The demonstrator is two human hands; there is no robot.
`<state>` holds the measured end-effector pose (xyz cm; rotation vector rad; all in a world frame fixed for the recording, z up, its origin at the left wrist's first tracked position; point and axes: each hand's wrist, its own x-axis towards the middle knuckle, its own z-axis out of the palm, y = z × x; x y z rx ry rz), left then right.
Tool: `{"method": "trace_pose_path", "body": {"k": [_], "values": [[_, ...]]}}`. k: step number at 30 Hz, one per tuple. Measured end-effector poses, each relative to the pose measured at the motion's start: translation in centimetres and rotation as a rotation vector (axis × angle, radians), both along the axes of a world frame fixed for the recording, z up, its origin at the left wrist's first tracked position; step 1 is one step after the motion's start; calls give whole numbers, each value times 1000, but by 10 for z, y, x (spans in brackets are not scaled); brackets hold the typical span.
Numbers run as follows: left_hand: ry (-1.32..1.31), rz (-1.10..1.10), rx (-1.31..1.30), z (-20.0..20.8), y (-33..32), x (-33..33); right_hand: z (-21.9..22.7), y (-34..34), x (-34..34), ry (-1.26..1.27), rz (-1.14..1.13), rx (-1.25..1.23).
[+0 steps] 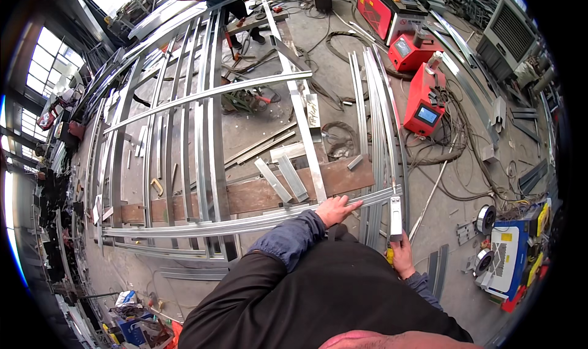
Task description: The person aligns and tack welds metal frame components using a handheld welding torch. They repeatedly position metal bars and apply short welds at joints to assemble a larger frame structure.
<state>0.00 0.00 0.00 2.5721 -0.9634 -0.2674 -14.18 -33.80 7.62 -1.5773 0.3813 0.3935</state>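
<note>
"How do your hands stand?"
"Your left hand [337,210] rests partly open on the near rail [184,229]; your right hand [403,260] is curled at a silvery boxy piece [396,217], its hold unclear."
"How far along?"
"The near rail lies along the metal frame's [217,165] near side; I can't tell what's fastened. Loose strips [293,177] inside the frame look unplaced."
"The rail?"
"Long, shiny grey, ridged lengthwise."

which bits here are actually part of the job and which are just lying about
Seemingly in use:
long metal rail, under the left hand
slatted metal frame
silver rectangular piece, at the right hand

Probably just lying about:
short metal strips
spools
blue-and-white machine
</note>
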Motion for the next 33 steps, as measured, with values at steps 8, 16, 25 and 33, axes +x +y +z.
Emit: {"method": "trace_pose_path", "body": {"k": [8, 16, 25, 33], "values": [[-11, -3, -10, -7, -1, 1, -5, 0, -1, -4, -10, 27], [5, -7, -18, -4, -3, 2, -7, -1, -2, -2, -7, 26], [-29, -9, -18, -8, -5, 1, -3, -5, 1, -17, 14, 7], [-116, 193, -293, 32, 41, 24, -9, 4, 15, -153, 73, -28]]}}
